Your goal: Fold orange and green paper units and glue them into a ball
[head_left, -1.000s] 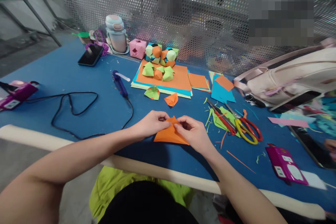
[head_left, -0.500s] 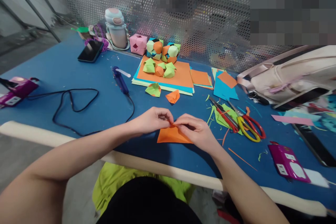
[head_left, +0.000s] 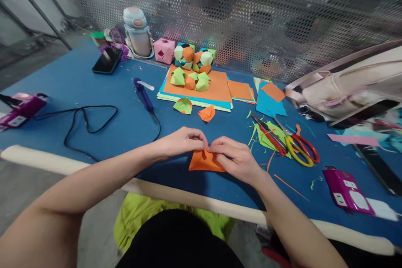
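Observation:
A piece of orange paper (head_left: 204,163) lies on the blue table near its front edge, its upper edge between my hands. My left hand (head_left: 185,140) pinches that edge from the left. From the right, my right hand (head_left: 234,155) grips the same edge between thumb and fingers and covers the paper's right part. Just beyond my hands lie a folded orange paper piece (head_left: 206,113) and a folded green one (head_left: 183,105). The fold under my fingertips is partly hidden.
A glue gun (head_left: 143,95) with its cord lies left. Scissors (head_left: 297,144) and green scraps sit right. Behind are a paper stack (head_left: 216,86) bearing folded pieces, colourful paper balls (head_left: 184,55), a pink paper cube (head_left: 164,50) and a bottle (head_left: 138,33). A purple power strip (head_left: 348,190) is at right.
My fingers have shifted slightly along the paper's upper edge, and a small shadowed crease now shows below them. Both hands stay on the paper. The view has moved a little.

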Tool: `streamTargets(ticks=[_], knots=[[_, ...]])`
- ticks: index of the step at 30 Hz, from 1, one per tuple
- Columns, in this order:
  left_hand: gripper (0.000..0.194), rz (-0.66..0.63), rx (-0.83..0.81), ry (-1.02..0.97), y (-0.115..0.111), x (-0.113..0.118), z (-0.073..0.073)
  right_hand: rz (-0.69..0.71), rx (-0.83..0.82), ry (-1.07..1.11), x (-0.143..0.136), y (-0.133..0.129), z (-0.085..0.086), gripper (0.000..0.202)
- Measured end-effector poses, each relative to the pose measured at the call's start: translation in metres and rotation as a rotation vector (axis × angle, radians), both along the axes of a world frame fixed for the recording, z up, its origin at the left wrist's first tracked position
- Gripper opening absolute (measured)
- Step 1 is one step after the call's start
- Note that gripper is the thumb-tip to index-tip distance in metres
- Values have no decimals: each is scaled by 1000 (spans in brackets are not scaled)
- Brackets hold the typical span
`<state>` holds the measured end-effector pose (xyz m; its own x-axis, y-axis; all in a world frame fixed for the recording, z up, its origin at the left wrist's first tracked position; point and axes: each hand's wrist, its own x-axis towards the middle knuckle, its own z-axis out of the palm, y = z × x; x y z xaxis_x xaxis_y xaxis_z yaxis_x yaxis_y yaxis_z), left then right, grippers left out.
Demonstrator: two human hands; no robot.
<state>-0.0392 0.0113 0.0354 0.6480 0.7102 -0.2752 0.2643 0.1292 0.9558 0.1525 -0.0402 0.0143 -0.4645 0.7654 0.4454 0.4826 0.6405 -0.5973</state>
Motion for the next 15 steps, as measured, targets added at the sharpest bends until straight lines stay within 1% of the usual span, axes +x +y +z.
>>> streamTargets(ticks=[3, 7, 12, 15], knots=[[12, -12, -15, 1, -1, 1, -4, 20, 62, -58, 0, -1, -1, 27], [12, 2, 34, 7, -1, 2, -11, 37, 123, -171, -1, -3, -1, 27], [14, 41, 63, -2, -1, 4, -17, 31, 218, -314, -3, -3, -1, 25], [14, 47, 70, -12, -1, 4, -19, 22, 254, -352, -4, -3, -2, 25]])
